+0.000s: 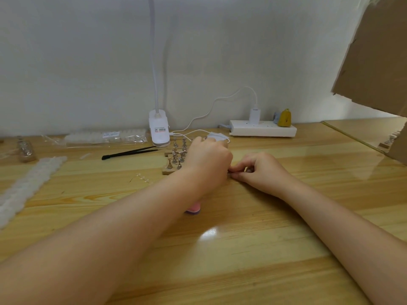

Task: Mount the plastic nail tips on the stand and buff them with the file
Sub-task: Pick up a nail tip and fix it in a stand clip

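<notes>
Both hands meet just right of the stand (pixel 174 160). Left hand (pixel 209 157) is curled into a loose fist, knuckles up; its fingertips are turned away from view, so I cannot tell what it holds. Right hand (pixel 259 170) has thumb and fingers pinched together against the left hand's fingertips; something very small sits in that pinch, too small to identify. Both hands rest low on the surface (pixel 253 249).

Stand: wooden base with rows of small metal pegs, partly hidden behind my left hand. No tip visible on the pegs I can see.

File (pixel 193 209): pink end shows from under my left forearm, lying on the surface.

A few loose clear nail tips (pixel 143 178) lie left of the stand, apart from it. Long white strip of nail tips (pixel 28 186) runs along the far left. Clear bag of nail tips (pixel 105 137) lies at the back by the wall.

Black tweezers (pixel 130 153) lie left of the stand, pointing toward it. White clip lamp (pixel 159 130) stands behind the stand, cable running right to a white power strip (pixel 263 128) with a plug in it. Brown cardboard (pixel 374 53) hangs at upper right.
</notes>
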`<action>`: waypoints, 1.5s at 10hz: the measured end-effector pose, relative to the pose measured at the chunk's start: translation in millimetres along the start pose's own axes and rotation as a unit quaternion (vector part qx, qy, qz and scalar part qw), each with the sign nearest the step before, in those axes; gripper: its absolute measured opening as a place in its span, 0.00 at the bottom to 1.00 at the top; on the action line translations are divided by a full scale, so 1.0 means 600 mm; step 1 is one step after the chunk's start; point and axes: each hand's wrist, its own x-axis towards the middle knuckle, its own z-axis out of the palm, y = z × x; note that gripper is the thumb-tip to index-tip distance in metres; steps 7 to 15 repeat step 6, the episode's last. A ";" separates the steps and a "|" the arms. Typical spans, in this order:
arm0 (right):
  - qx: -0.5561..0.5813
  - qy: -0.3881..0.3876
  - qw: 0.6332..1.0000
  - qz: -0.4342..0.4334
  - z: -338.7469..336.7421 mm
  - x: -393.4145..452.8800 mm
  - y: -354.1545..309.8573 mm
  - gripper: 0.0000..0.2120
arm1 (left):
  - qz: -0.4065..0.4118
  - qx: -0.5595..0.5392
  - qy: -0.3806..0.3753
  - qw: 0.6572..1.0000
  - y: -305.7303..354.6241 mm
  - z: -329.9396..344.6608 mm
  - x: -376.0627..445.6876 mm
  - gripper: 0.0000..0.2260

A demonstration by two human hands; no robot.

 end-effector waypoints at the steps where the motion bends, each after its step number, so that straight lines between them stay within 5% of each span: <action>1: -0.024 -0.001 1.000 -0.009 -0.001 -0.003 -0.004 0.07 | 0.027 0.026 0.003 0.999 0.004 -0.003 -0.004 0.08; 4: -0.070 0.026 0.997 -0.017 0.004 -0.004 -0.002 0.08 | -0.084 -0.061 0.007 0.995 0.000 -0.005 -0.038 0.14; 6: -0.147 0.008 0.989 -0.005 0.017 0.006 -0.006 0.21 | -0.162 -0.152 0.112 0.969 -0.033 -0.020 -0.117 0.14; 15: -0.147 0.008 0.989 -0.005 0.017 0.006 -0.006 0.21 | -0.162 -0.152 0.112 0.969 -0.033 -0.020 -0.117 0.14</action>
